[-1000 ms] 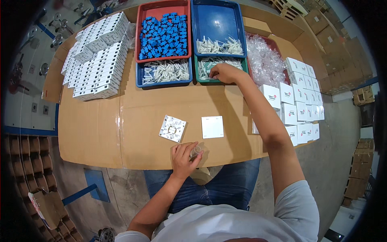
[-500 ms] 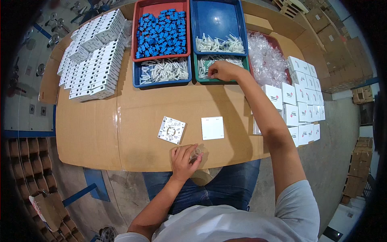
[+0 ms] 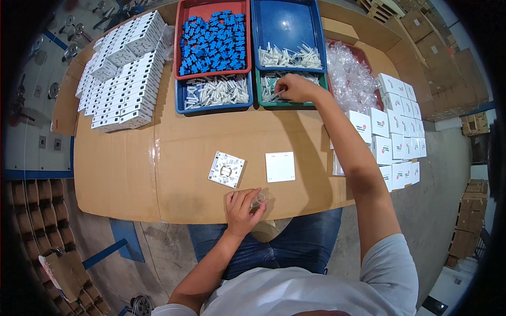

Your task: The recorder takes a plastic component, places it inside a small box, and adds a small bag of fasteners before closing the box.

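Note:
Near the table's front edge, my left hand (image 3: 243, 209) is closed around a small clear plastic piece (image 3: 259, 199) with a rounded rim; its exact kind is hard to make out. My right hand (image 3: 296, 88) reaches far forward over the green tray (image 3: 287, 104), its fingers pinching a thin white stick (image 3: 280, 94) among similar pieces. Between my hands lie an opened white square housing (image 3: 226, 169), its moulded inside and round middle facing up, and a flat white square cover (image 3: 280, 167) to its right.
Stacked white housings (image 3: 124, 68) stand at the left. Behind are a red tray (image 3: 213, 8) of blue parts, a blue tray (image 3: 213, 109) of white pieces and another blue tray (image 3: 287, 23). Clear plastic bags (image 3: 350, 76) and white boxes (image 3: 380, 150) occupy the right.
My right hand has shifted slightly within the green tray, and a white stick now shows at its fingertips. The left hand keeps its hold. The whole view has moved slightly.

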`<state>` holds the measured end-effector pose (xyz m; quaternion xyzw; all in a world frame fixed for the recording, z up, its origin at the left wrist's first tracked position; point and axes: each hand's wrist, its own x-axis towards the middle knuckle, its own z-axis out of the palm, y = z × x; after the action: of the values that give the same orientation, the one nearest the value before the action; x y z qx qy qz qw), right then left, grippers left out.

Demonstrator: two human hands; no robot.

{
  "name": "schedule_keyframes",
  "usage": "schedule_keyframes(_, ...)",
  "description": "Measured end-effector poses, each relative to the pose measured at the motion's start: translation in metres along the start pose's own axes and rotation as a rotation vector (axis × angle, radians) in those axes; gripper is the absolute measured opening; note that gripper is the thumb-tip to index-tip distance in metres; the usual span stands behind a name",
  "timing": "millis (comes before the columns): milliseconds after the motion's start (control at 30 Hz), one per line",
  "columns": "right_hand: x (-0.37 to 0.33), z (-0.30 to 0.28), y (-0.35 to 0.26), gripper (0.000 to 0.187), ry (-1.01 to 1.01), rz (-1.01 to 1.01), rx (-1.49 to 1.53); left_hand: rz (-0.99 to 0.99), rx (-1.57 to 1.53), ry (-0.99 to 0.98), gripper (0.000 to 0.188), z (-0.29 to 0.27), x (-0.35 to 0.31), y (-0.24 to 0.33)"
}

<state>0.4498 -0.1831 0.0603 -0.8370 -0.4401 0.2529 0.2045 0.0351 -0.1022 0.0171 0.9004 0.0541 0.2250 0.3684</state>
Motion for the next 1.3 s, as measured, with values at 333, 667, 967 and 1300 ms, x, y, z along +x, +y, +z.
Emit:
schedule_keyframes(333, -0.008, -0.016, 0.008, 0.026, 0.138, 0.028, 0.166, 0.018, 0.019, 0.027, 0.036, 0.002, -0.001, -0.001)
schedule_keyframes(667, -0.021, -0.014, 0.001, 0.012, 0.04, 0.142, 0.448, 0.02, 0.023, 0.017, 0.036, 0.001, -0.002, 0.0)
schedule_keyframes(967, -0.03, -0.011, 0.005, 0.013, 0.159, 0.154, 0.45, 0.034, 0.013, 0.043, 0.037, 0.004, -0.003, 0.0)
schedule_keyframes(1300, -0.066, -0.008, -0.037, 0.016, 0.331, 0.174, 0.517, 0.056, 0.022, 0.086, 0.035, 0.003, -0.006, 0.003)
